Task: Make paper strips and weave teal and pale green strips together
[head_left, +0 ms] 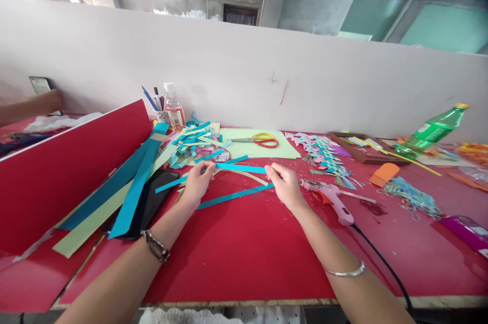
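Observation:
Both my hands pinch the ends of one blue paper strip (240, 168), stretched between them just above the red tabletop (244, 258). My left hand (199, 182) grips its left end with closed fingers. My right hand (284, 183) grips its right end. Two more blue strips lie under the hands: one (234, 196) runs from below my left hand to my right hand, and one (170, 184) sticks out to the left. A pale green strip (249, 176) lies between them.
A heap of cut blue, pink and green paper (194, 145) lies behind my hands, with scissors (261, 139) on a green sheet. A glue gun (335, 201) and its cord lie right. A red board (57, 171), long strips, a cup of pens (160, 113), bottles (432, 132) and another person's arm (26, 108) are around.

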Tool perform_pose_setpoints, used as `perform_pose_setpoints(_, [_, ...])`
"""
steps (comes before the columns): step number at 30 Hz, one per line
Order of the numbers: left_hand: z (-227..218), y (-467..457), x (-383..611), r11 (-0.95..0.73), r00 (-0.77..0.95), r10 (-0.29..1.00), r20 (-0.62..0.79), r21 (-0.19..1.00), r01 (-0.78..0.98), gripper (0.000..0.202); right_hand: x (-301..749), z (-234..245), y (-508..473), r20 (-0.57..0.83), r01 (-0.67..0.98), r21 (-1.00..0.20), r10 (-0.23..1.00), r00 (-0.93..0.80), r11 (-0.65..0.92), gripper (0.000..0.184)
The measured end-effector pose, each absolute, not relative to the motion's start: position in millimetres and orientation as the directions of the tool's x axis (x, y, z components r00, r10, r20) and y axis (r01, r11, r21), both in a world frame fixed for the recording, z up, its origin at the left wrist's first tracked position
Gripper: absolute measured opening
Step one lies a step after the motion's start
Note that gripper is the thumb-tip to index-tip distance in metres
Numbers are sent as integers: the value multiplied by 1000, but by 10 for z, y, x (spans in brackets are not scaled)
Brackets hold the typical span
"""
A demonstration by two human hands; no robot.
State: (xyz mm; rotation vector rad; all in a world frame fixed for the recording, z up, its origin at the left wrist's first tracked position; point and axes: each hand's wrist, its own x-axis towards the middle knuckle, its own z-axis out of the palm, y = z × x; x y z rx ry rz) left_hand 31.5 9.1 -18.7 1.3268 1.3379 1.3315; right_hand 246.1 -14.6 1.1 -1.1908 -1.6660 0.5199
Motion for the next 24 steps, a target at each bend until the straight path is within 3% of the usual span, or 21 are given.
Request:
perform_pose_setpoints(10, [-119,79,319,-194,-106,977,182,975,-112,21,2470,-22,-147,375,296,-878,925,-65,376,38])
perform_pose_setpoints(12, [-104,82,313,-202,-149,971,188,975,-89,20,2495,-36,-145,335,252,-896,929,-159,366,38])
perform_pose_setpoints(16, [-76,75,312,-258,-190,950,248,966,-30,18,2526,-46,-175,117,173,-954,838,-532,243,39])
perform_pose_setpoints(20, [-58,27,345,-278,-96,954,283,959,60,21,2493,-24,-210,-43,307,-922,725,-688,236,39])
perform_pose_setpoints(22, [-62,0,366,-290,-12,956,293,950,112,22,2467,-15,-218,-77,444,-836,734,-675,321,38])
perform_pose_setpoints(24, [-78,-16,381,-305,45,952,302,936,178,22,2438,-17,-219,-20,553,-713,776,-630,431,37])
